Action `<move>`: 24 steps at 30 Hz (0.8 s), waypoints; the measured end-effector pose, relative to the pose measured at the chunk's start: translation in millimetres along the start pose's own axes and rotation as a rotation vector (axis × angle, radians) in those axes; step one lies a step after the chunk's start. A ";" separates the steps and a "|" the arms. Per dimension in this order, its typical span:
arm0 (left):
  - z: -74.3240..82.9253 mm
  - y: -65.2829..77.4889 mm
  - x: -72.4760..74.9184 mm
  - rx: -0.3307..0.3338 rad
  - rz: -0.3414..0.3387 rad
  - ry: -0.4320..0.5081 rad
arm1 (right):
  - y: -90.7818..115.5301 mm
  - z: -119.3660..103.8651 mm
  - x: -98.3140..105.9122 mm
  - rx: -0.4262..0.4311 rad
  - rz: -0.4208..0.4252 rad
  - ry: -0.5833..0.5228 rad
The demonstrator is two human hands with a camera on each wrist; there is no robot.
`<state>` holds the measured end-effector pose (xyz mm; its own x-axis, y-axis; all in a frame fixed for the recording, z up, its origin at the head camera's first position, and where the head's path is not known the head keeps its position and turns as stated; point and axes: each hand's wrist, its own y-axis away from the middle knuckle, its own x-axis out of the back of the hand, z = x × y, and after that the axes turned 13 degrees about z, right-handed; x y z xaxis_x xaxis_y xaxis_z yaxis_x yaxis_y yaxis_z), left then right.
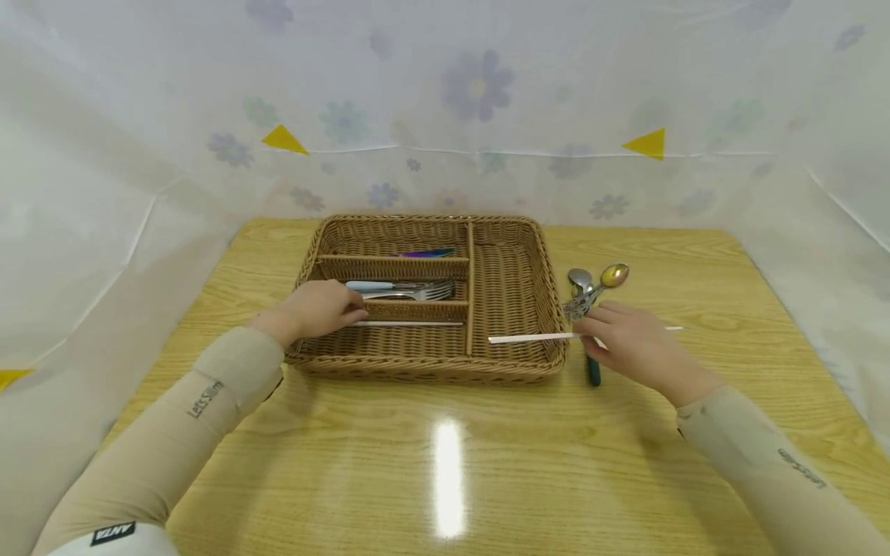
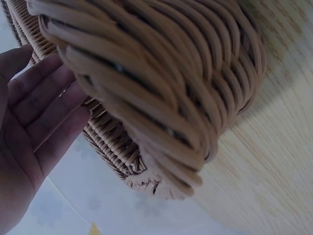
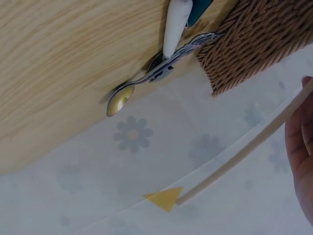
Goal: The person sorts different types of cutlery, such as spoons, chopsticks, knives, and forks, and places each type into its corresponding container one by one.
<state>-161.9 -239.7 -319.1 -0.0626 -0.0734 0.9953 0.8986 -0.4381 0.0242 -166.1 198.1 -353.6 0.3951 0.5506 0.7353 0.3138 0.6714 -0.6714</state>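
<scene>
My right hand point(image 1: 629, 344) pinches a pale chopstick point(image 1: 531, 338) whose left part reaches over the basket's right compartment; the right wrist view shows the chopstick point(image 3: 234, 159) slanting away from the fingers. My left hand point(image 1: 323, 307) reaches over the left side of the wicker basket point(image 1: 424, 369), its fingers relaxed. Close to those fingertips, another thin pale chopstick point(image 1: 413, 323) lies in the front left compartment. In the left wrist view the basket rim point(image 2: 122, 93) hides the fingertips of the left hand point(image 2: 39, 112).
A fork point(image 1: 438, 291) and a light-blue-handled utensil point(image 1: 368, 286) lie in the middle left compartment. Behind them is a purple-blue utensil point(image 1: 424, 253). Right of the basket, spoons point(image 1: 615, 276) and a dark-green handle point(image 1: 593, 371) lie on the wooden table point(image 1: 361, 463).
</scene>
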 end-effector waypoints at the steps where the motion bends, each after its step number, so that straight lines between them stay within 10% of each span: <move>1: 0.6 -0.1 0.0 -0.001 0.005 0.002 | -2.1 -1.1 -1.1 0.004 0.000 0.004; 24: 68.2 -12.7 3.9 -0.300 0.164 0.033 | -74.3 -61.3 -48.4 0.048 -0.008 -0.023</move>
<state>-144.0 -173.3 -309.2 0.0536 -0.1915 0.9800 0.7307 -0.6614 -0.1692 -155.7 91.2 -345.0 0.3726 0.5559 0.7430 0.2753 0.6984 -0.6606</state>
